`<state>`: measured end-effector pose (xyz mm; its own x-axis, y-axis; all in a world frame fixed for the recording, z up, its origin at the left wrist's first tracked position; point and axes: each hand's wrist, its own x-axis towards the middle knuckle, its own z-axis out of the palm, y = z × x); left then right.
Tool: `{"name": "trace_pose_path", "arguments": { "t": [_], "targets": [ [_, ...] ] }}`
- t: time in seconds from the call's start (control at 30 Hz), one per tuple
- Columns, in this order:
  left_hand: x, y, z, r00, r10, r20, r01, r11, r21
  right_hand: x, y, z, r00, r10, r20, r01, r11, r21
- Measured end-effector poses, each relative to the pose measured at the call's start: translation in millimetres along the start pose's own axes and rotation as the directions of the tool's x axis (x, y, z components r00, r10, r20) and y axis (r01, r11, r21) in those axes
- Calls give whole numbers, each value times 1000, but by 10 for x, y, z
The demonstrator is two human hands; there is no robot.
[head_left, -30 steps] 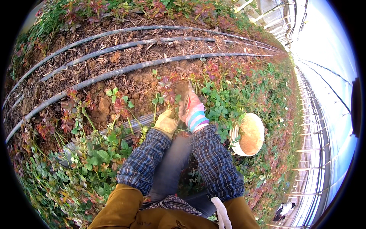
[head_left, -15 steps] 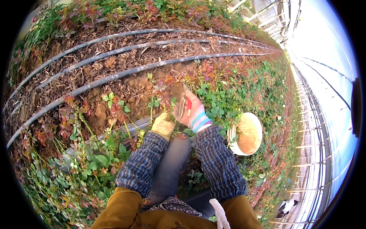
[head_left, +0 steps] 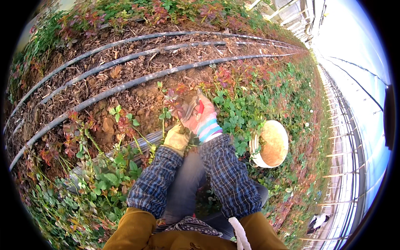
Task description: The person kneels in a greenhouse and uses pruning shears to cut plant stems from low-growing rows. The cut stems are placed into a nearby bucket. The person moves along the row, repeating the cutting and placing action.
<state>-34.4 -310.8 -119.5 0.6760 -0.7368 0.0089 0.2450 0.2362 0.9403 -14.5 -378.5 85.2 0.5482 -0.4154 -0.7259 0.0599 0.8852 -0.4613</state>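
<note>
My left hand (head_left: 176,139), in a yellow glove, is closed low among the rose plants, apparently on the base of a leafy rose stem with reddish leaves (head_left: 170,98). Its fingertips are partly hidden. Touching or nearly touching it, my right hand (head_left: 202,121) wears a pinkish glove with a striped cuff and grips red-handled pruning shears (head_left: 201,109). The shears' blades point up and away from me; whether they are apart is hard to see. Just left of my left hand stands another green stem (head_left: 163,124).
A white bucket (head_left: 256,156) with a brown-stained inside sits tilted among foliage at my right. Grey irrigation pipes (head_left: 121,86) curve across the mulched soil ahead. Leafy rose bushes (head_left: 110,179) fill the near left. Pale greenhouse sheeting (head_left: 354,54) rises at far right.
My right hand with the shears has moved left and slightly down, closer to my left hand. The left hand stays low, shifted slightly in view. The view has turned a little.
</note>
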Motion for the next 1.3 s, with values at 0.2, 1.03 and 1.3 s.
{"name": "trace_pose_path", "arguments": {
  "t": [0.2, 1.03, 1.3],
  "targets": [
    [-52, 279, 174, 997, 13, -73, -20, 995, -101, 167, -80, -230, 997, -63, -35, 59, 994, -95],
    [-31, 364, -208, 850, 11, 527, 519, 149, -841, -507, -787, -1206, 862, -395, 317, 315, -71, -946],
    [-111, 179, -176, 958, -288, -2, 226, 755, -616, -188, -990, -1455, 878, -332, 345, 389, 73, -918]
  ]
}}
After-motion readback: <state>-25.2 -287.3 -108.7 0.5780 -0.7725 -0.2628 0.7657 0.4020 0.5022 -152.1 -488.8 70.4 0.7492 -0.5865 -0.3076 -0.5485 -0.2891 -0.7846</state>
